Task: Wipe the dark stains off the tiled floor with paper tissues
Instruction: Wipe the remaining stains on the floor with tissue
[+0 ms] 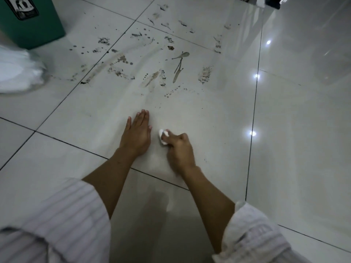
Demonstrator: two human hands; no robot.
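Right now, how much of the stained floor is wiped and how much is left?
Done: the pale tile patch around the hands looks mostly clean, with faint specks. In hand: the right hand grips a small white wadded paper tissue against the glossy tiled floor; the left hand rests flat beside it. Left: most dark stains farther ahead, toward the green bin.

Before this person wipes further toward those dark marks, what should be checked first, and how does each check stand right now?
1. Tissue in hand: ok, right hand grips a wadded tissue.
2. Tissue still clean: cannot tell, its underside is hidden.
3. Support: ok, left hand rests flat on the floor tile.
4. Stains left: not ok, dark stains cover the tiles ahead.
5. Spare tissues: cannot tell, the white bundle at left is blurred.
6. Bin nearby: ok, green bin stands at upper left.
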